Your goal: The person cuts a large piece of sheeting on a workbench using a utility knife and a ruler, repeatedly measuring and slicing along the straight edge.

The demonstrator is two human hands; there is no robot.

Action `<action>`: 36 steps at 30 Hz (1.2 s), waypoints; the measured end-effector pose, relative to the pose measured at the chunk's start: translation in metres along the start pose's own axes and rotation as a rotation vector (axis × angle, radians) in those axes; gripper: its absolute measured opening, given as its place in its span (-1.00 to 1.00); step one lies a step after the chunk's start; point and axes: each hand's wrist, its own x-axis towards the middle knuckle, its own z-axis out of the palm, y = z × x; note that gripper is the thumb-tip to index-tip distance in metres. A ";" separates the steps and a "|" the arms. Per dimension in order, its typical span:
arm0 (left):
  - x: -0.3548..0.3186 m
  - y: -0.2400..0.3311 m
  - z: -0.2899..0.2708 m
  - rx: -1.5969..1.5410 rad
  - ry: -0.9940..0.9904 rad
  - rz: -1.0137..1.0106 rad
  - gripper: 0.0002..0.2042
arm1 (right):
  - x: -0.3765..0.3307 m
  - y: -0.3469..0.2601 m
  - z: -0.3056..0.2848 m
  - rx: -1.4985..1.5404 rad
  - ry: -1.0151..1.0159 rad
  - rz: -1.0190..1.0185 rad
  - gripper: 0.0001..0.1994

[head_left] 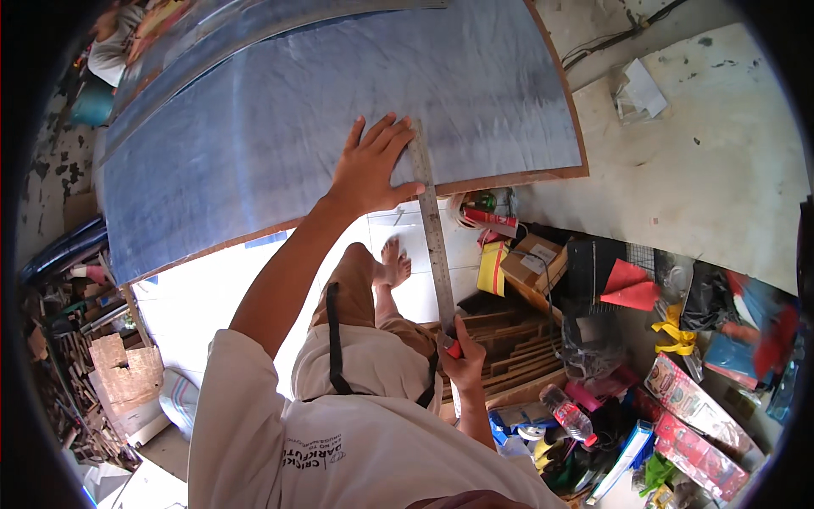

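A long metal ruler (435, 237) reaches from the top of the blue-covered table (280, 144) out past its near edge toward my body. My left hand (371, 168) lies flat on the blue covering with fingers spread, its thumb and fingertips against the ruler's left side. Below the table edge, my right hand (465, 355) is closed around the ruler's near end. A small red piece (454, 349) shows by its fingers; what it belongs to is mostly hidden by the hand.
A metal strip (254, 38) lies along the table's far side. A pale worktop (695, 144) adjoins at right. Beneath it are a cardboard box (532, 261), stacked wood strips (517, 343) and a plastic bottle (568, 416). Wood scraps (80, 373) crowd the left. Another person's sleeve (110, 58) shows far left.
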 end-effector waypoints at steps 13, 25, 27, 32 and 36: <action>-0.001 -0.001 0.004 0.025 0.081 0.049 -0.18 | -0.008 0.003 0.001 -0.061 -0.057 0.073 -0.19; -0.001 0.000 0.002 -0.003 0.050 0.032 -0.17 | -0.001 -0.003 0.002 -0.141 0.007 -0.013 -0.26; -0.003 -0.002 0.002 -0.011 0.032 0.017 -0.20 | 0.002 -0.007 0.002 -0.181 0.010 -0.034 -0.26; -0.003 -0.013 0.003 -0.258 0.081 0.006 -0.24 | -0.001 -0.002 0.003 -0.219 0.008 -0.056 -0.26; -0.002 -0.013 0.000 -0.407 0.120 -0.004 -0.13 | -0.004 0.000 0.003 -0.238 -0.009 -0.014 -0.26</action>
